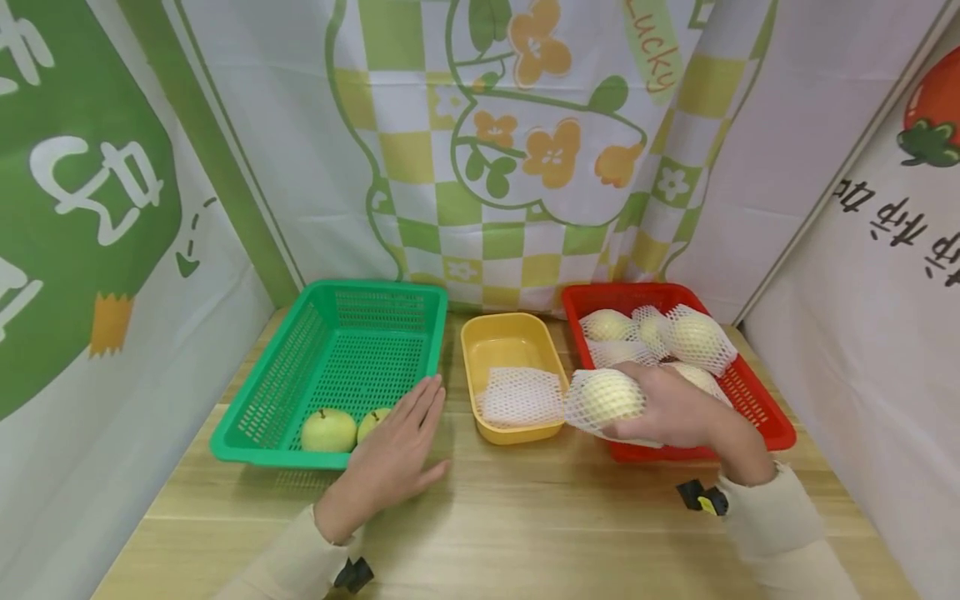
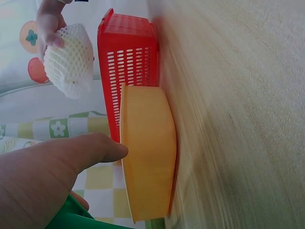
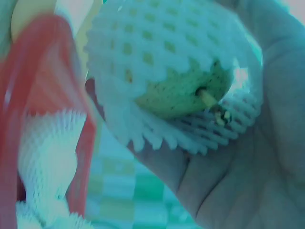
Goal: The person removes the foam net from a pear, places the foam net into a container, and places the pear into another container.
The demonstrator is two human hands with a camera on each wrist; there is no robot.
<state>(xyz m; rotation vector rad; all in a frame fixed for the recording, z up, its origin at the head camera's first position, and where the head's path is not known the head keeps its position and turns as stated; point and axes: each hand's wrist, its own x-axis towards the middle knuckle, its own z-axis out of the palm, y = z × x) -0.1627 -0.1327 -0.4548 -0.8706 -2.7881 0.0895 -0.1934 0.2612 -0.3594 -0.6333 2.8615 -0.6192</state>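
Clasping netted fruit [image 1: 613, 396] in right hand [image 1: 671, 408], apparently against slipping; extending released left hand [image 1: 393, 454] by green basket [image 1: 266, 457], left.

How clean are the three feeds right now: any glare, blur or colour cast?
Head: fairly even light, with a pale sheen on the table. Left wrist: turned sideways and hazy, the netted fruit a little soft. Right wrist: blue-green cast, the red basket soft-edged, nets inside it washed out nearly white.
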